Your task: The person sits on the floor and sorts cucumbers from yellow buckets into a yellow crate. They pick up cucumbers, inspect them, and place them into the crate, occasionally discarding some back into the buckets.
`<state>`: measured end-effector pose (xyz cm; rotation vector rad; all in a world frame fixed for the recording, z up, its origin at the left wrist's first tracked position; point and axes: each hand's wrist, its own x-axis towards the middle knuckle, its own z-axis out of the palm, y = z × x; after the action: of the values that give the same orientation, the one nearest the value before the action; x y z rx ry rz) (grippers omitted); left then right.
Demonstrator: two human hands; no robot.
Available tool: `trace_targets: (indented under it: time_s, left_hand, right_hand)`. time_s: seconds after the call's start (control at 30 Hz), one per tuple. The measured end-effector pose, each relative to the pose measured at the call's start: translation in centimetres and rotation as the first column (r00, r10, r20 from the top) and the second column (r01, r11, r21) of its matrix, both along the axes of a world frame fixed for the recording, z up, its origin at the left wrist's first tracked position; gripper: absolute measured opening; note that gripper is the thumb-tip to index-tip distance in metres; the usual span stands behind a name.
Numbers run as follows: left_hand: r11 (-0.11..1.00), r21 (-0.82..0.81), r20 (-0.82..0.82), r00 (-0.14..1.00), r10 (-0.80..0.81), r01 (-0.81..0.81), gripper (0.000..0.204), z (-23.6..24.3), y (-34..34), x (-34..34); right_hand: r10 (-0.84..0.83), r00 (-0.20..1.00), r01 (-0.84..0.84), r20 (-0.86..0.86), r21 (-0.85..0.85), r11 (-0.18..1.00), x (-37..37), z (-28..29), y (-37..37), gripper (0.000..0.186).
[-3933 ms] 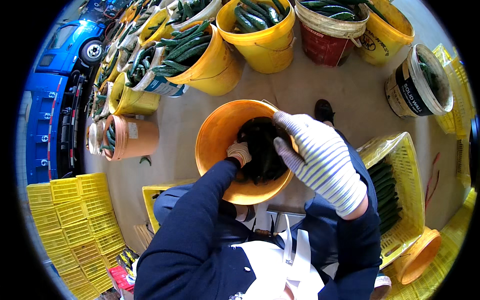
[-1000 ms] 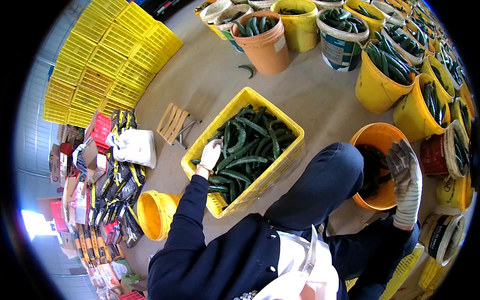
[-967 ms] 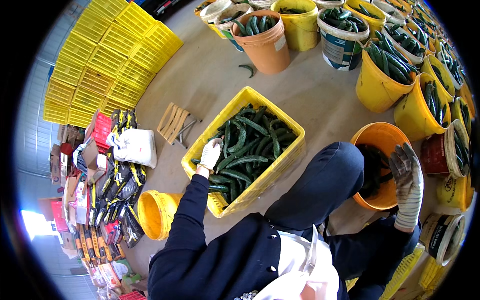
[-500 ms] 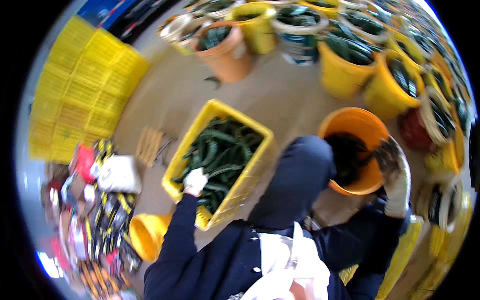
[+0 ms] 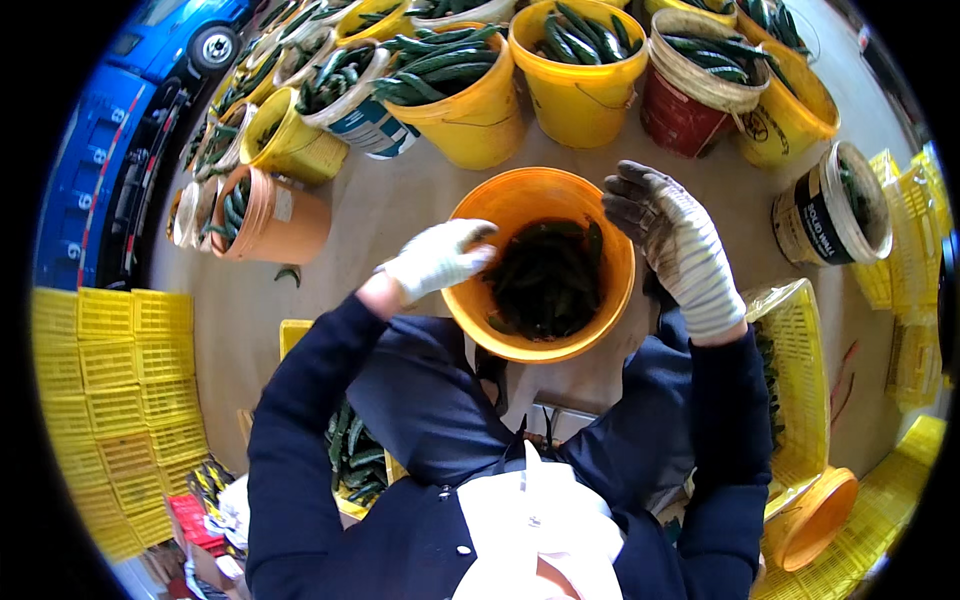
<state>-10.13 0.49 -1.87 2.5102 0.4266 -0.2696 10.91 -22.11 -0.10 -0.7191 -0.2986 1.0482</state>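
Note:
An orange bucket (image 5: 615, 280) stands on the floor between my knees, with dark green cucumbers (image 5: 553, 285) lying low inside it. At its left rim is my left hand (image 5: 440, 260) in a whitish glove, thumb and fingers apart and nothing in them. My right hand (image 5: 672, 235), in a striped glove with dirty dark fingers, is raised by the bucket's right rim, fingers stretched and holding nothing. Beside my left leg, partly hidden by my arm and thigh, a yellow crate (image 5: 292, 335) holds more cucumbers (image 5: 357, 450).
Several yellow buckets (image 5: 578, 100) of cucumbers line the far side, with a red bucket (image 5: 685, 120) among them. An orange-pink bucket (image 5: 295, 222) stands far left. A lined yellow crate (image 5: 800, 370) is at my right, stacked yellow crates (image 5: 115, 390) at left, and a blue truck (image 5: 100, 150) behind.
My left hand has left the cucumbers in the left crate and come to the orange bucket. The view has turned right, so the bucket now sits centrally. My right hand remains beside its rim.

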Motion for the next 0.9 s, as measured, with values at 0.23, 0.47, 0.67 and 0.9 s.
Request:
trace_targets:
  time_s: [0.23, 0.47, 0.67, 0.9]
  left_hand:
    - [0.932, 0.253, -0.716, 0.698, -0.001, 0.259, 0.089, -24.6, -1.8, 6.0]
    - [0.917, 0.393, -0.596, 0.778, 0.198, 0.067, 0.078, -30.5, -2.2, 5.9]
    - [0.932, 0.221, -0.689, 0.722, -0.058, 0.286, 0.06, -23.0, -2.6, 8.1]
    - [0.916, -0.401, -0.572, 0.785, -0.24, -0.012, 0.041, -6.0, -1.5, 8.2]
  right_hand:
    - [-0.107, 0.994, 0.106, -0.023, -0.052, 0.993, -0.3, 1.8, -2.5, 0.028]
    - [-0.094, 0.996, 0.091, -0.012, -0.129, 0.987, 0.4, 6.0, -3.3, 0.034]
    - [-0.167, 0.985, 0.17, 0.048, -0.044, 0.985, 1.8, 4.4, -2.1, 0.026]
    - [-0.11, 0.981, 0.115, 0.162, -0.02, 0.993, 0.8, 2.3, -0.9, 0.027]
